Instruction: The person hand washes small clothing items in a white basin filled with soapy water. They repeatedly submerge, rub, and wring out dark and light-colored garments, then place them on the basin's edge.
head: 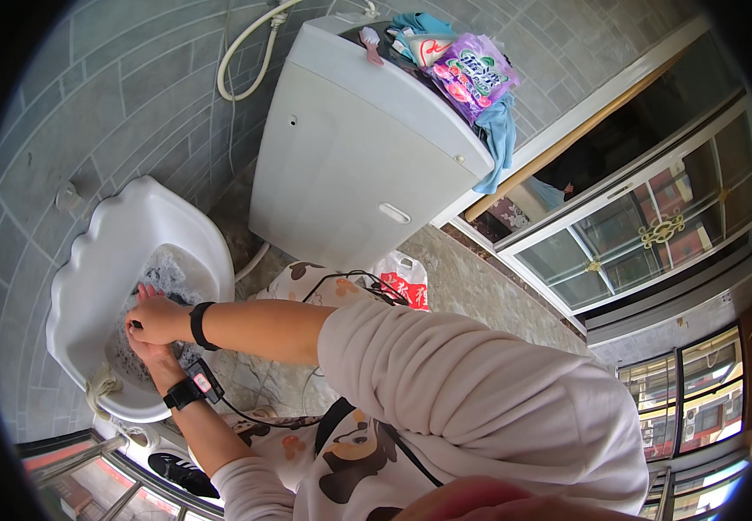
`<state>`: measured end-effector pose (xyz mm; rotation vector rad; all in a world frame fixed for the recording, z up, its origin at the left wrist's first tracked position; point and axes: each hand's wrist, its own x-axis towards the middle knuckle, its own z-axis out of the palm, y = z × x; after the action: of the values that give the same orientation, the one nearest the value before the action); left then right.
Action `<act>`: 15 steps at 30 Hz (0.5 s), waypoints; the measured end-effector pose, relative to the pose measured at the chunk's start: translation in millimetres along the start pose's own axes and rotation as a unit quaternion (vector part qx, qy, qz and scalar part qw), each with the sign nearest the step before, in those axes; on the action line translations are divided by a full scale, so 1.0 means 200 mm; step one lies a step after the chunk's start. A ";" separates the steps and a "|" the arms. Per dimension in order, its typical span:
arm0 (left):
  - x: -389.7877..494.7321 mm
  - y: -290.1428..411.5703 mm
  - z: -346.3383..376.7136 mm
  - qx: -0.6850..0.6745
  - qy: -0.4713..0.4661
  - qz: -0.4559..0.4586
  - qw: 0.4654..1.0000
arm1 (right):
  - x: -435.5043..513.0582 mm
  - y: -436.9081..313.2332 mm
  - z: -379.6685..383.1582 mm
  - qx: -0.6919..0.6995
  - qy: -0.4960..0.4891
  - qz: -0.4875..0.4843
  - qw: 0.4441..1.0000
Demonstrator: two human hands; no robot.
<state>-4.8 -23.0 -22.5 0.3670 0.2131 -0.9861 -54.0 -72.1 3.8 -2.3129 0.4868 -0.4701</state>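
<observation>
My right hand (156,319), with a black wristband, lies across my left hand (146,349) over a white basin (82,286) with a scalloped rim. Left fingertips stick out beyond the right hand. A small dark thing shows at the right fingers; what it is cannot be made out. Beneath the hands, foamy water (170,270) holds dark, partly submerged material. A black watch-like band (183,394) is on the left wrist, beside a small black device (205,381) with a cable. A pale cloth (101,389) hangs over the basin's near-left rim.
A white washing machine (356,150) stands beyond my right arm. On it lie a pink brush (370,45), a purple detergent bag (477,73) and blue cloth (498,130). A red-and-white plastic bag (404,283) sits on the floor. Glazed doors (643,221) are farther right.
</observation>
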 end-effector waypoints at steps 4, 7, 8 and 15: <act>-0.01 0.01 -0.01 -0.004 0.002 0.001 1.000 | 0.02 -0.02 0.01 -0.028 0.021 -0.008 0.999; -0.01 0.03 -0.01 -0.006 0.004 0.003 1.000 | 0.02 -0.04 0.01 -0.011 0.008 -0.009 1.000; -0.01 0.03 -0.01 -0.006 0.006 0.002 1.000 | 0.02 -0.05 0.01 -0.006 0.003 -0.011 1.000; -0.02 0.03 -0.03 -0.012 0.013 -0.001 1.000 | 0.00 -0.05 0.03 -0.041 0.014 0.000 0.999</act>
<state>-2.2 -14.0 -25.8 0.3587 0.2493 -0.9802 -49.1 -62.1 8.0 -2.3883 0.5290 -0.4910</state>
